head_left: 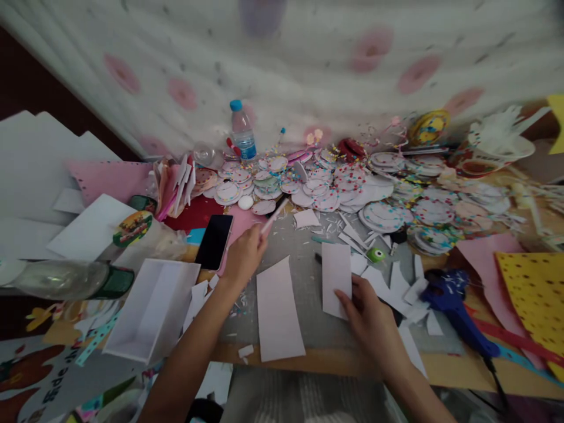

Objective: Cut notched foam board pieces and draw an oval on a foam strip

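Note:
My left hand [243, 254] is closed on a slim pale pink stick [274, 217], held slanting up and away over the grey mat [308, 247]; whether it is a pen or a cut strip I cannot tell. My right hand [368, 308] pinches a white rectangular piece of card [336, 273] by its lower right side, thumb on its face. Between my hands a larger white card piece [278, 311] with a slanted top edge lies on the mat, reaching over the table's front edge. A black phone [214, 242] lies just left of my left hand.
Decorated white discs [326, 188] pile up along the back, beside a water bottle [243, 132]. An open white box [152, 308] stands at left. Card scraps [399, 282] and a blue glue gun [458, 308] lie at right, near yellow dotted sheets [533, 294].

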A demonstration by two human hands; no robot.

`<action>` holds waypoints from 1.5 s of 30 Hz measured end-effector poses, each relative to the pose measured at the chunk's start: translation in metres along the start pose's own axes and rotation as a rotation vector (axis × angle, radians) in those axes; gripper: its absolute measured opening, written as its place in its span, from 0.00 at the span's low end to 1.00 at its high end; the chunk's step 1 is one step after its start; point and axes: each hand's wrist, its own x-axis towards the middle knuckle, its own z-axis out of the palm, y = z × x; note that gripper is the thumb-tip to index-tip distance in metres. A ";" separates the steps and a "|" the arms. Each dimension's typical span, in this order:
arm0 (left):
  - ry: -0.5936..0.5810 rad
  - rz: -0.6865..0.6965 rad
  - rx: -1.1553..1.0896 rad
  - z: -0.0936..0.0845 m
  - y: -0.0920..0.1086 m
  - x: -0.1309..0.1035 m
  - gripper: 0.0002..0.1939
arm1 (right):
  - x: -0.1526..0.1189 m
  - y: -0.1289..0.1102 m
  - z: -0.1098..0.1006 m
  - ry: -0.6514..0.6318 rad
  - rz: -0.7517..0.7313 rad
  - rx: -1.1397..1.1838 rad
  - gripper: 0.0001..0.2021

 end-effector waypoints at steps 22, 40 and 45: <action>-0.508 -0.695 -1.199 -0.023 0.023 -0.140 0.18 | -0.038 -0.054 0.013 -0.730 0.182 0.928 0.12; -0.114 -0.488 -0.897 -0.036 0.053 -0.133 0.12 | -0.033 -0.045 0.003 -0.347 0.240 0.910 0.14; -0.127 -0.485 -0.861 -0.036 0.057 -0.133 0.13 | -0.038 -0.059 0.002 -0.365 0.291 0.888 0.14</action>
